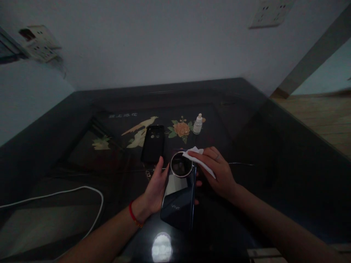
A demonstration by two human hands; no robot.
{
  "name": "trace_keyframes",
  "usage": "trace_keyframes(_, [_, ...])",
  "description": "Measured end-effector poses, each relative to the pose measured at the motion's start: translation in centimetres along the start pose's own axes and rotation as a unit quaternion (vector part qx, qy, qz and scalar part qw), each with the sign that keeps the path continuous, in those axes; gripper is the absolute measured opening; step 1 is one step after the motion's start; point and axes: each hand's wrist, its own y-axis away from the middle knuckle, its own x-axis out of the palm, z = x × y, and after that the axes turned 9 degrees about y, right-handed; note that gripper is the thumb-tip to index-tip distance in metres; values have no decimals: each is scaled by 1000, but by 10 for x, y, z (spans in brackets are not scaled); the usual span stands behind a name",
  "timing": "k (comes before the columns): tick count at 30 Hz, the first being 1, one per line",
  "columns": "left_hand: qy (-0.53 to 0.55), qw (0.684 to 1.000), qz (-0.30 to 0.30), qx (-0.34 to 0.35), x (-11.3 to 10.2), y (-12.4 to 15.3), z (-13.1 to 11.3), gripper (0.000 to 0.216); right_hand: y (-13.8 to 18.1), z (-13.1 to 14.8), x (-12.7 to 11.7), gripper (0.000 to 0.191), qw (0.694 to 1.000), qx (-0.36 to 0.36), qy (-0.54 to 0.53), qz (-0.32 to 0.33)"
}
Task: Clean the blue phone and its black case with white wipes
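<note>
Grips the phone [177, 210], back up, in the left hand [156, 188] over the worktop [260, 138]; pinches a white tissue [195, 149] in the right hand [220, 171] at the edge of the round camera [181, 164]. Has a black case [153, 148] and small bottle [197, 125] beyond.

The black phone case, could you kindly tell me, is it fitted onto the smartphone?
No, the black phone case lies on the glossy table, while the left hand holds the smartphone uncased.
</note>
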Motion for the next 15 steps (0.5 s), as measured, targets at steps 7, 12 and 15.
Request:
trace_keyframes(7, [-29,999,-8,-32,1,0,3,67,-12,-9,-10,27,993,98,-28,63])
trace_keyframes(12, [-51,997,-12,-50,4,0,10,65,-6,-40,1,24,986,118,88,79])
trace_keyframes(15, [-30,999,-10,-23,4,0,11,65,-1,-59,1,24,971,106,195,92])
